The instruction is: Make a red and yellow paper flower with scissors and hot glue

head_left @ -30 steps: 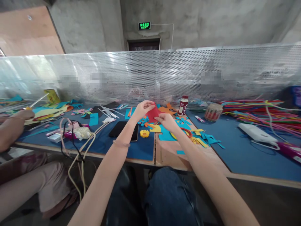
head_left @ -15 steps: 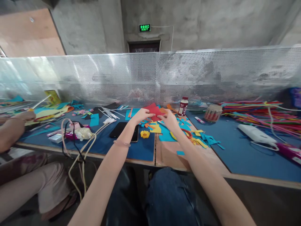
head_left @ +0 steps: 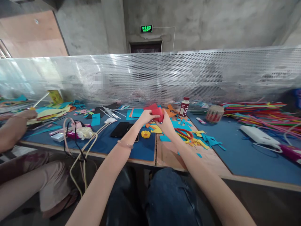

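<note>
Both hands are closed on a thin red sheet (head_left: 157, 111) above the cluttered middle of the table. Whether it is paper or felt I cannot tell. The sheet is curved over, its near part bent down between my hands. My left hand (head_left: 145, 117) pinches its left side, thumb at the near edge. My right hand (head_left: 166, 123) grips the right side, with its fingertips partly hidden. Below lie blue cut pieces (head_left: 166, 138), a yellow piece (head_left: 156, 128) and a yellow flower (head_left: 145, 134). Red and yellow loops (head_left: 184, 133) lie beside my right wrist.
Left of my arm are a black phone (head_left: 119, 129), cables (head_left: 90, 142) and a glue gun (head_left: 70, 134). A bottle (head_left: 184, 107) and clear container (head_left: 214, 113) stand behind; coloured stems (head_left: 256, 113) and a white device (head_left: 257, 137) lie right. Another person's hand (head_left: 28, 115) works far left.
The red sheet has gone from lying flatter to being curled over between my hands. My hands have drawn closer together. The view has shifted slightly.
</note>
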Demonstrator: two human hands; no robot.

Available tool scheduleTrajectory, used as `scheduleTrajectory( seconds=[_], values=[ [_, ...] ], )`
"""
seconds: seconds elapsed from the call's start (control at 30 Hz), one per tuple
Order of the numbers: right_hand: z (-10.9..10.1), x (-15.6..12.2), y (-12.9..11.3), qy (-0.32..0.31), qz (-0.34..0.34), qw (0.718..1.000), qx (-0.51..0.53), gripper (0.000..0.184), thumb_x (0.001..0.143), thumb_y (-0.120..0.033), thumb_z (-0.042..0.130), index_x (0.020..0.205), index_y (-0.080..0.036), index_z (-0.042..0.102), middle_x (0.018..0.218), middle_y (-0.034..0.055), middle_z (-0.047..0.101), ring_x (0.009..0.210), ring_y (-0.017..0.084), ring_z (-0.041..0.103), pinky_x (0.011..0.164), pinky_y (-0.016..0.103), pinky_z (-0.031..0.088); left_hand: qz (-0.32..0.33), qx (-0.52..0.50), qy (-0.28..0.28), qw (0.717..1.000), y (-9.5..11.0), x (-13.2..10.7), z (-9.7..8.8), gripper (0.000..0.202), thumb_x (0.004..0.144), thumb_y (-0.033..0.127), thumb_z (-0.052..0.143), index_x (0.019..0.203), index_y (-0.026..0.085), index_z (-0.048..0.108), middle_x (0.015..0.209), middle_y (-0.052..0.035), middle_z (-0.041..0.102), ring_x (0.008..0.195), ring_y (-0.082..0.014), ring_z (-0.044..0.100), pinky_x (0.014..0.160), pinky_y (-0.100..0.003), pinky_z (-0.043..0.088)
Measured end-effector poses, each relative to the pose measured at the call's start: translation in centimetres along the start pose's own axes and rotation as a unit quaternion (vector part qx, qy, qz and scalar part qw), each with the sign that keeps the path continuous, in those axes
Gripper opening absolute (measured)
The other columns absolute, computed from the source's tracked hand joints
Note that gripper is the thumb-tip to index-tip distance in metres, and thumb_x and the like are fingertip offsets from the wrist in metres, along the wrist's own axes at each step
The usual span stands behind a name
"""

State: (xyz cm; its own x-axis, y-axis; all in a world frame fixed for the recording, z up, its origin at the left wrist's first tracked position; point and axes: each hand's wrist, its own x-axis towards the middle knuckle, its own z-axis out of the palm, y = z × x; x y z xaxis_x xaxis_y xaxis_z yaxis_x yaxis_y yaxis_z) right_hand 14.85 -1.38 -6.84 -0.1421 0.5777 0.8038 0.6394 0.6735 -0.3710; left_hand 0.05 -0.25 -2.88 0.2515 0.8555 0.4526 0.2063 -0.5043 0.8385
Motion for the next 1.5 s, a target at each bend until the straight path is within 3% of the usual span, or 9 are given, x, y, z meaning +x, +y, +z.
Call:
scheduleTrajectory(
  seconds=[0.1, 0.33, 0.47, 0.63, 0.8, 1.07, 1.2, 1.37, 1.5],
  values=[
    [-0.6, 0.0, 0.0, -0.008, 0.041, 0.995, 0.095, 0.082, 0.075, -0.032, 0.060, 0.141, -0.009, 0.017, 0.118, 0.0172, 0.053, 0.107, 0.025, 0.052, 0.090, 0.038, 0.043, 0.007, 0.016, -0.001, 1.000, 0.0, 0.1, 0.0, 0.037, 0.062, 0.039, 0.074, 0.082, 0.009, 0.065, 0.064, -0.0055, 0.065, 0.053, -0.0132, 0.059, 0.049, -0.024, 0.048],
    [-2.8, 0.2, 0.8, 0.012, 0.108, 0.983, 0.151, 0.036, 0.085, -0.038, 0.044, 0.108, -0.014, 0.058, 0.094, 0.0100, 0.065, 0.083, 0.022, 0.061, 0.077, 0.038, 0.049, -0.004, 0.026, -0.029, 0.999, -0.2, -0.1, -0.3, 0.035, 0.068, 0.039, 0.069, 0.083, 0.008, 0.064, 0.062, -0.0054, 0.064, 0.054, -0.0140, 0.060, 0.054, -0.026, 0.050],
    [-3.2, 0.2, 1.3, 0.008, 0.128, 0.976, 0.178, 0.037, 0.085, -0.046, 0.041, 0.096, -0.016, 0.061, 0.085, 0.0059, 0.067, 0.070, 0.020, 0.063, 0.064, 0.033, 0.052, 0.006, 0.026, -0.017, 1.000, -0.4, -0.3, 0.0, 0.049, 0.065, 0.036, 0.072, 0.103, 0.009, 0.059, 0.087, -0.0112, 0.066, 0.072, -0.0180, 0.064, 0.068, -0.032, 0.052],
    [-3.8, 0.5, 1.9, 0.003, 0.130, 0.974, 0.186, 0.036, 0.080, -0.044, 0.051, 0.101, -0.016, 0.060, 0.093, 0.0070, 0.067, 0.083, 0.021, 0.063, 0.072, 0.033, 0.052, 0.075, 0.022, 0.007, 0.997, 0.1, -0.5, 0.4, 0.091, 0.061, 0.022, 0.076, 0.138, 0.023, 0.028, 0.116, -0.0112, 0.057, 0.107, -0.0206, 0.054, 0.097, -0.040, 0.040],
    [-3.9, 0.6, 2.5, -0.023, 0.138, 0.974, 0.176, 0.048, 0.081, -0.041, 0.051, 0.121, -0.015, 0.048, 0.099, 0.0080, 0.067, 0.082, 0.019, 0.065, 0.070, 0.032, 0.053, 0.107, 0.050, -0.059, 0.991, 1.1, -1.0, 0.8, 0.059, 0.066, 0.018, 0.070, 0.123, 0.022, 0.053, 0.122, -0.0099, 0.056, 0.113, -0.0236, 0.051, 0.100, -0.042, 0.037],
    [-7.2, 1.8, 3.9, -0.058, 0.148, 0.987, -0.013, 0.043, 0.091, -0.038, 0.034, 0.124, -0.013, 0.044, 0.112, 0.0124, 0.061, 0.101, 0.019, 0.059, 0.084, 0.032, 0.046, 0.049, 0.083, -0.005, 0.995, 0.1, -0.7, 0.7, 0.037, 0.072, 0.025, 0.065, 0.108, 0.016, 0.063, 0.108, -0.0093, 0.065, 0.089, -0.0192, 0.063, 0.078, -0.031, 0.051],
    [-9.6, 1.6, 5.5, -0.173, 0.164, 0.960, -0.147, 0.025, 0.083, -0.032, 0.054, 0.089, -0.010, 0.064, 0.089, 0.0142, 0.067, 0.089, 0.025, 0.062, 0.080, 0.036, 0.046, 0.015, 0.108, 0.057, 0.992, -1.0, -0.1, 0.4, 0.037, 0.073, 0.024, 0.064, 0.109, 0.014, 0.062, 0.106, -0.0102, 0.065, 0.082, -0.0176, 0.064, 0.072, -0.028, 0.053],
    [-8.5, -2.1, 5.6, -0.311, 0.174, 0.900, -0.249, 0.025, 0.086, -0.034, 0.054, 0.102, -0.014, 0.058, 0.101, 0.0060, 0.061, 0.087, 0.016, 0.060, 0.077, 0.036, 0.050, -0.031, 0.123, 0.094, 0.988, -1.7, 0.0, 0.7, 0.037, 0.081, 0.027, 0.054, 0.116, 0.016, 0.057, 0.118, -0.0106, 0.059, 0.078, -0.0156, 0.064, 0.066, -0.026, 0.053],
    [-7.3, -3.9, 5.0, -0.316, 0.171, 0.885, -0.295, 0.031, 0.088, -0.033, 0.052, 0.112, -0.014, 0.054, 0.110, 0.0080, 0.057, 0.094, 0.018, 0.058, 0.080, 0.039, 0.049, -0.062, 0.142, 0.092, 0.984, -1.9, 0.1, 1.1, 0.031, 0.084, 0.030, 0.053, 0.112, 0.015, 0.057, 0.116, -0.0100, 0.058, 0.091, -0.0177, 0.061, 0.079, -0.034, 0.051]
  ],
)
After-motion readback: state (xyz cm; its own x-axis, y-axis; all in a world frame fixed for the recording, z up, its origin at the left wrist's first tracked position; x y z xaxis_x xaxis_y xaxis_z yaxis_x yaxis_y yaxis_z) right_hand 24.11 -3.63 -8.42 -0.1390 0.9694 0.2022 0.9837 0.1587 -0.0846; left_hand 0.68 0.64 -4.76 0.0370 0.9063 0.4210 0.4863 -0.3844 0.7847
